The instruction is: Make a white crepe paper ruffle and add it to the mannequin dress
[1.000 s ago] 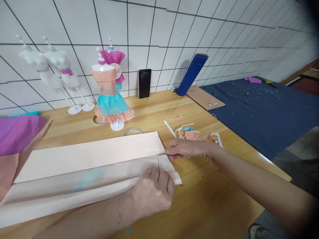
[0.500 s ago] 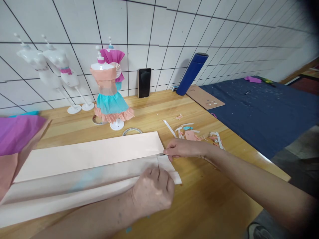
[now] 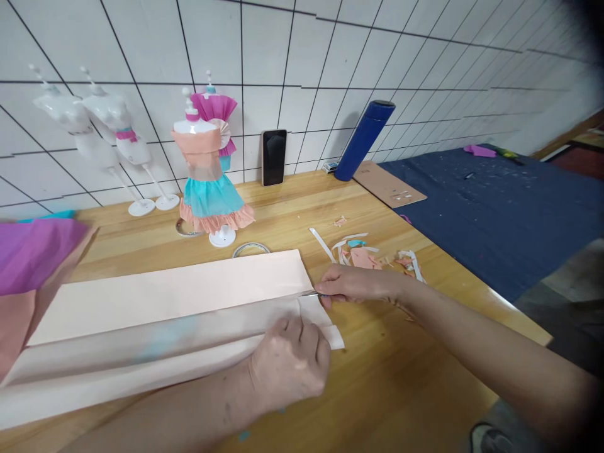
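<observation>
We count four dress forms (image 3: 207, 189), two of them in full outfits, one phone (image 3: 274, 157) and one blue bottle (image 3: 362, 143). The pale cloth (image 3: 170, 296) lies beneath our left hand (image 3: 292, 357), whose fingers curl tightly on its near folds; our right hand (image 3: 344, 283), at the cloth's right edge, is clamped on one slim metal tool (image 3: 308, 293). The wooden table (image 3: 401, 384) meets a white tiled wall (image 3: 268, 44), with dark blue fabric (image 3: 500, 207) beyond its right edge

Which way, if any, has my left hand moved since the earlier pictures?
No, your left hand keeps its place relative to the phone.
</observation>
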Demonstrator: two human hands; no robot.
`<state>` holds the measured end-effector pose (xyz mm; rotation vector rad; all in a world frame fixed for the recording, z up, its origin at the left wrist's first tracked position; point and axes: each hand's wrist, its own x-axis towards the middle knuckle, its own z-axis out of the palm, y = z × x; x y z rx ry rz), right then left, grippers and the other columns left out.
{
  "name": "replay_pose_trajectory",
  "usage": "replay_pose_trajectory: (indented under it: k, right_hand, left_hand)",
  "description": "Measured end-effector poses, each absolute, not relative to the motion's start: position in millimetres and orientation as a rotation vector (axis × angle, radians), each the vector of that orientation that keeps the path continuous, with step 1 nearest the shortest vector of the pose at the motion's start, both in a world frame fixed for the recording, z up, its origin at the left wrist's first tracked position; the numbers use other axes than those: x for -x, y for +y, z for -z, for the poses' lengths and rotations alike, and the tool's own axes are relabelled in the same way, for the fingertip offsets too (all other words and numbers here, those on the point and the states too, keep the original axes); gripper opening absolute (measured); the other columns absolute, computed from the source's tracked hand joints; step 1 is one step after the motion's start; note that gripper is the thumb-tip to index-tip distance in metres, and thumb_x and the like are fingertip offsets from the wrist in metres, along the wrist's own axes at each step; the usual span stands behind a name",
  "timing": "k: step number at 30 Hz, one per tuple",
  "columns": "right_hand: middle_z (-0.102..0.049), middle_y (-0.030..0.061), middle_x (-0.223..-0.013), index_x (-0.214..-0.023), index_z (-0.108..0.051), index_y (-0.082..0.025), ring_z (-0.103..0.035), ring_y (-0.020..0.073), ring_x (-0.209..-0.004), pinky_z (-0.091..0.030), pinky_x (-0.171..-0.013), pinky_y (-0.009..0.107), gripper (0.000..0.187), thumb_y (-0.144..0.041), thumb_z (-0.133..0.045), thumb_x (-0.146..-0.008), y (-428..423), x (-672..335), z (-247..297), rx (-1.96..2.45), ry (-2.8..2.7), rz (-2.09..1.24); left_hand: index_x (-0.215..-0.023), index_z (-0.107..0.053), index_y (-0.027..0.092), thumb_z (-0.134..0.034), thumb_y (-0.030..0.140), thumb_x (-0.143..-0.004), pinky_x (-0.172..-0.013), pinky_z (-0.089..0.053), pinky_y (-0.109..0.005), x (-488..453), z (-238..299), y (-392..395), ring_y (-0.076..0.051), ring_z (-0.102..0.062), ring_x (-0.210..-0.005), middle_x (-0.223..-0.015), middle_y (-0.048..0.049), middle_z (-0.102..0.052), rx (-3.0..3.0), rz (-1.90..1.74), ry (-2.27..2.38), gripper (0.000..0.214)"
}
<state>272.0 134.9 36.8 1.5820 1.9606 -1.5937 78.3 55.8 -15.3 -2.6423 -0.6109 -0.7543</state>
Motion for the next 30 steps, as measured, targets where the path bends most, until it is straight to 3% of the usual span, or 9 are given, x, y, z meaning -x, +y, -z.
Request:
replay_pose_trajectory:
  k: [9, 13, 19, 25, 30]
  right_hand:
    - [-0.041, -0.0038, -0.048, -0.056, -0.056, -0.015, -0.036, 0.0093, -0.044, -0.026, -0.044, 0.023, 0.04, -0.046, -0.045, -0.08, 141, -267, -35, -1.572, 2.034, 1.441]
    - [-0.047, -0.001, -0.058, -0.062, -0.06, -0.016, -0.043, 0.0129, -0.055, -0.029, -0.051, 0.025, 0.036, -0.04, -0.043, -0.081, 129, -277, -46, -1.641, 2.163, 1.227]
    - [-0.043, -0.0025, -0.056, -0.06, -0.054, -0.017, -0.041, 0.0138, -0.057, -0.027, -0.055, 0.027, 0.038, -0.039, -0.037, -0.086, 119, -278, -64, -1.545, 2.376, 0.924]
    - [-0.05, 0.0004, -0.053, -0.052, -0.058, -0.017, -0.045, 0.0149, -0.058, -0.027, -0.057, 0.028, 0.036, -0.032, -0.048, -0.082, 141, -254, -77, -1.283, 2.445, 0.728]
    - [-0.065, 0.0079, -0.068, -0.064, -0.07, -0.015, -0.055, 0.0191, -0.068, -0.03, -0.056, 0.028, 0.034, -0.034, -0.05, -0.082, 151, -242, -73, -1.197, 2.385, 0.65]
  left_hand:
    - [-0.08, -0.053, 0.009, -0.043, 0.006, -0.076, -0.043, -0.035, -0.029, -80, 16, 57, -0.016, -0.05, -0.048, -0.058, -0.0034, -0.052, 2.638, 0.768, -0.611, 0.012]
    - [-0.081, -0.054, 0.008, -0.042, 0.006, -0.076, -0.042, -0.036, -0.029, -78, 17, 57, -0.017, -0.051, -0.048, -0.06, -0.0046, -0.053, 2.657, 0.739, -0.602, 0.013]
    - [-0.085, -0.057, 0.006, -0.04, 0.005, -0.077, -0.042, -0.037, -0.031, -78, 15, 57, -0.017, -0.051, -0.048, -0.06, -0.0049, -0.054, 2.661, 0.803, -0.596, 0.018]
    - [-0.085, -0.057, 0.006, -0.04, 0.005, -0.076, -0.041, -0.037, -0.03, -79, 15, 56, -0.017, -0.051, -0.048, -0.062, -0.0066, -0.056, 2.65, 0.815, -0.591, 0.019]
    - [-0.084, -0.056, 0.007, -0.041, 0.006, -0.077, -0.043, -0.04, -0.031, -77, 20, 56, -0.018, -0.054, -0.05, -0.064, -0.0077, -0.058, 2.679, 0.761, -0.571, 0.017]
